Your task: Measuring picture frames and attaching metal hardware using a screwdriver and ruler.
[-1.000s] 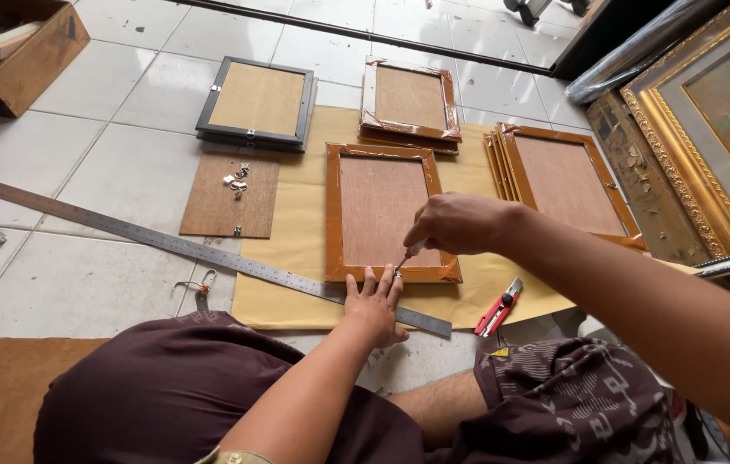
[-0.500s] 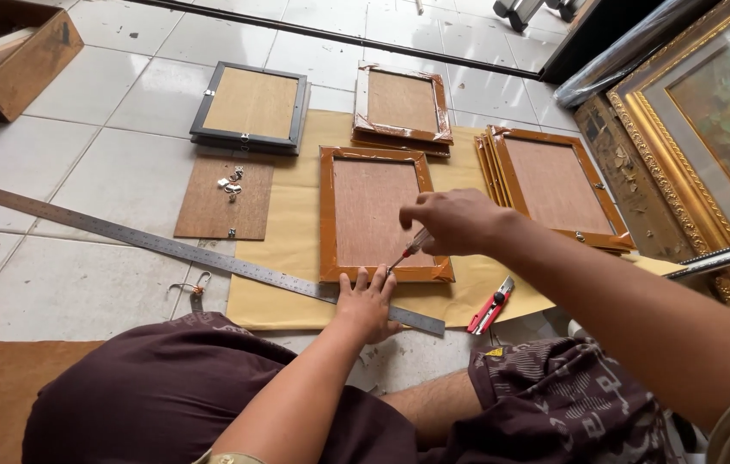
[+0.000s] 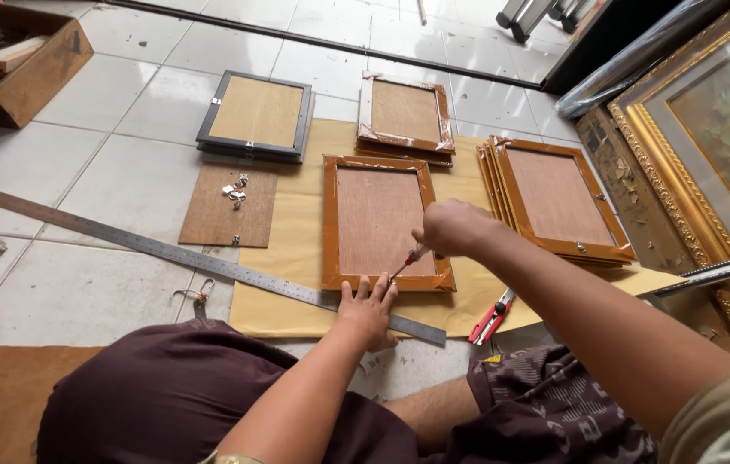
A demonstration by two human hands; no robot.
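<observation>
View from above of a person sitting on a tiled floor, working on picture frames laid face down. The right hand (image 3: 453, 228) is clenched around a small screwdriver (image 3: 406, 263) with a red and white handle, its tip pointing down at the lower edge of a brown wooden frame (image 3: 380, 222). This frame lies on a sheet of tan paper (image 3: 296, 249) directly in front of the person. The left hand (image 3: 368, 308) rests flat with fingers spread, grasping nothing, pressing on the frame's bottom rail and touching a long metal ruler (image 3: 167, 252) that runs diagonally across the floor. A red utility knife (image 3: 491, 316) lies on the paper just right of the ruler's end. A stack of similar brown frames (image 3: 558, 199) sits to the right, a dark frame (image 3: 255, 116) further back on the left, and a small board with metal clips (image 3: 229, 204) beside the paper
</observation>
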